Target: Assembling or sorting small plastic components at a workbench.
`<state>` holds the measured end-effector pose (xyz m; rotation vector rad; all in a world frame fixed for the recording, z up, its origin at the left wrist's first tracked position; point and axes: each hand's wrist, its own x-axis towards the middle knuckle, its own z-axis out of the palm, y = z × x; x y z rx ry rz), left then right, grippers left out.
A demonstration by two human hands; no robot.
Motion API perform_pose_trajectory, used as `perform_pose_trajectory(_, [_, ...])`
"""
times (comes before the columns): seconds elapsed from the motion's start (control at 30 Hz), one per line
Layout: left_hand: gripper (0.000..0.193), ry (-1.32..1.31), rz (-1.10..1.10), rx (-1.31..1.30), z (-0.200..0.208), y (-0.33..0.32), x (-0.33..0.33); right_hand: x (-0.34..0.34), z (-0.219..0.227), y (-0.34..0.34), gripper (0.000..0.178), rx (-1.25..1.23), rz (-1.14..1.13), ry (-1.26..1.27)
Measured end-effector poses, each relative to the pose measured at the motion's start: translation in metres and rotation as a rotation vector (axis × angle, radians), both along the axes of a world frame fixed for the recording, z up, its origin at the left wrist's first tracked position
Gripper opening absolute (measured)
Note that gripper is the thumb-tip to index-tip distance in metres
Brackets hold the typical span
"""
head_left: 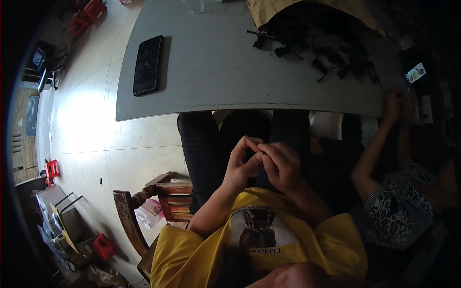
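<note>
Above my lap, a little short of the table edge, my left hand and my right hand meet at the fingertips. Thumbs and forefingers of both are pinched together around a tiny dark piece, mostly hidden by the fingers and too small to name. On the grey table beyond lies a heap of small black parts with thin stems. Some of them spill out of a brown paper bag at the far right.
A black phone lies on the table's left side. At the right, another person's hands are at the table edge, near a lit phone screen. A wooden chair stands by my left arm, with a pinkish plastic jug below.
</note>
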<state>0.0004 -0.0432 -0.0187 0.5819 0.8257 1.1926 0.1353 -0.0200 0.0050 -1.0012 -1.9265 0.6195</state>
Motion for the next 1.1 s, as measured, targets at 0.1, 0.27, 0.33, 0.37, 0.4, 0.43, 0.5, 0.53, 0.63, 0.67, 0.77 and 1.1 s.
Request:
perform_pose_trajectory(0.1, [0.015, 0.053, -0.028, -0.062, -0.009, 0.013, -0.007, 0.016, 0.01, 0.039, 0.023, 0.026, -0.008, -0.279])
perform_pose_trajectory(0.27, [0.024, 1.055, 0.109, 0.416, -0.01, 0.019, -0.024, 0.072, -0.006, 0.125, 0.021, 0.051, -0.586, -0.537])
perform_pose_trajectory(0.33, [0.024, 0.91, 0.123, 0.347, -0.011, 0.018, -0.035, 0.091, -0.01, 0.14, 0.019, 0.151, -0.554, -0.615])
perform_pose_trajectory(0.37, [0.022, 0.918, 0.126, 0.332, -0.016, 0.017, -0.04, 0.097, -0.013, 0.144, 0.017, 0.252, -0.519, -0.693])
perform_pose_trajectory(0.4, [0.021, 0.884, 0.143, 0.321, -0.02, 0.017, -0.042, 0.103, -0.017, 0.144, 0.014, 0.25, -0.524, -0.669])
perform_pose_trajectory(0.43, [0.021, 0.855, 0.162, 0.307, -0.024, 0.016, -0.044, 0.1, -0.016, 0.142, 0.014, 0.248, -0.521, -0.666])
perform_pose_trajectory(0.5, [0.021, 0.77, 0.178, 0.298, -0.028, 0.016, -0.043, 0.098, -0.011, 0.131, 0.013, 0.312, -0.441, -0.543])
perform_pose_trajectory(0.53, [0.022, 0.748, 0.152, 0.273, -0.026, 0.015, -0.043, 0.087, -0.006, 0.12, 0.01, 0.323, -0.413, -0.469])
perform_pose_trajectory(0.63, [0.038, 0.769, 0.095, 0.322, -0.001, 0.014, -0.031, 0.047, 0.014, 0.069, 0.007, 0.131, -0.19, -0.282])
perform_pose_trajectory(0.67, [0.04, 0.83, 0.071, 0.395, 0.011, 0.018, -0.023, 0.035, 0.018, 0.053, 0.004, 0.069, -0.11, -0.23])
perform_pose_trajectory(0.77, [0.037, 0.893, 0.041, 0.491, 0.014, 0.02, -0.01, 0.019, 0.017, 0.03, 0.005, -0.026, 0.053, -0.115])
perform_pose_trajectory(1.1, [0.028, 0.883, 0.024, 0.524, 0.024, 0.015, -0.015, 0.02, -0.005, 0.021, 0.047, -0.957, 0.391, 0.106])
